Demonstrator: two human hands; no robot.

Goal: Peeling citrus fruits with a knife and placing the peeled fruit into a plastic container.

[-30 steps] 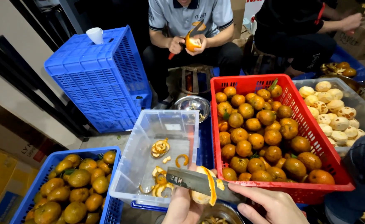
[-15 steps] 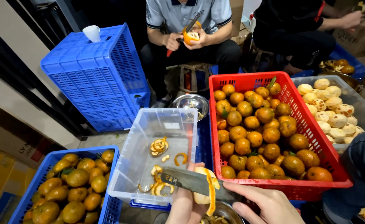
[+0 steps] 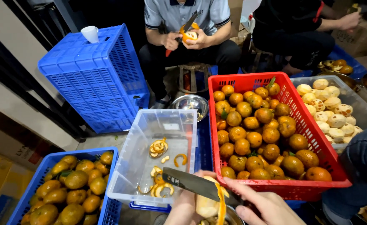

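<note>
Crowded with crates, the floor of this work area runs from a pale wall on the left to cardboard boxes at the far right. At the lower left a blue crate (image 3: 108, 208) holds greenish-orange citrus fruits (image 3: 76, 180). Behind it stands an upturned blue crate (image 3: 96, 79) with a white cup (image 3: 91, 33) on top. Next comes a clear plastic bin (image 3: 150, 125) with curls of orange peel (image 3: 158, 146) on its bottom.

At the bottom edge, the person's left hand (image 3: 184, 206) is wrapped around a half-peeled fruit (image 3: 206, 205), pale where the skin is off, with a peel strip (image 3: 221, 200) hanging from it. The right hand (image 3: 264, 206) is closed on the handle of a dark-bladed knife (image 3: 189, 182), whose blade lies across the top of the fruit and points left.

A small metal bowl (image 3: 191, 102) sits behind the bin. Opposite, a seated person peels another fruit (image 3: 189, 35) with a knife. To the right, a red crate (image 3: 306, 129) is heaped with orange fruits (image 3: 254, 125), and beside it a grey tray (image 3: 364, 114) holds pale peeled fruits (image 3: 329, 110).
</note>
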